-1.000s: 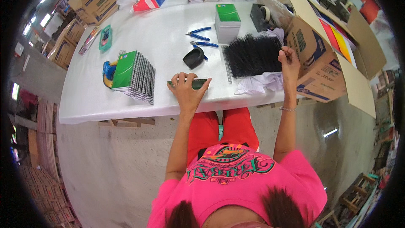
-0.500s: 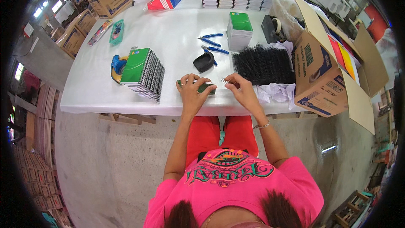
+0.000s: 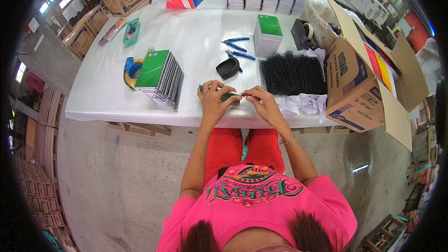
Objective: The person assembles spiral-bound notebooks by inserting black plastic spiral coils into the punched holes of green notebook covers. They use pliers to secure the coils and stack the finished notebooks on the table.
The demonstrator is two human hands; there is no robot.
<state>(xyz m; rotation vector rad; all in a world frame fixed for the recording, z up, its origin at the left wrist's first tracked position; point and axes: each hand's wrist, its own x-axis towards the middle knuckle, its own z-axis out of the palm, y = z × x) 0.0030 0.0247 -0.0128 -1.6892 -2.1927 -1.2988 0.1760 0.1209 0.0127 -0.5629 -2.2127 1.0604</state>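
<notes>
1. from my remote seat i read the notebook [image 3: 229, 96] near the middle of the frame, at the front edge of the bench [image 3: 186, 28], with its narrow dark-green strip facing me.
2. its long axis runs mostly left to right, dipping slightly toward the right end.
3. my left hand [image 3: 214, 99] covers the left and middle of that strip; its fingers are spread along the far side and the thumb comes from the near side, so i judge it closed around the notebook and steadying it.
4. my right hand [image 3: 265, 105] sits just beyond the right end, thumb and forefinger pinched narrow on what i take to be the coil [image 3: 242, 95]; most of it is hidden, so i cannot tell how much is threaded.
5. the relation that matters to me: from the right hand, the notebook lies directly left, end-on, and the pinch meets its right end. i cannot tell touching from almost touching.
6. the right hand is also nearer the black coil heap [image 3: 291, 72], right of centre; the finished spiral stack [image 3: 156, 70] stands left of the left hand, well apart.
</notes>
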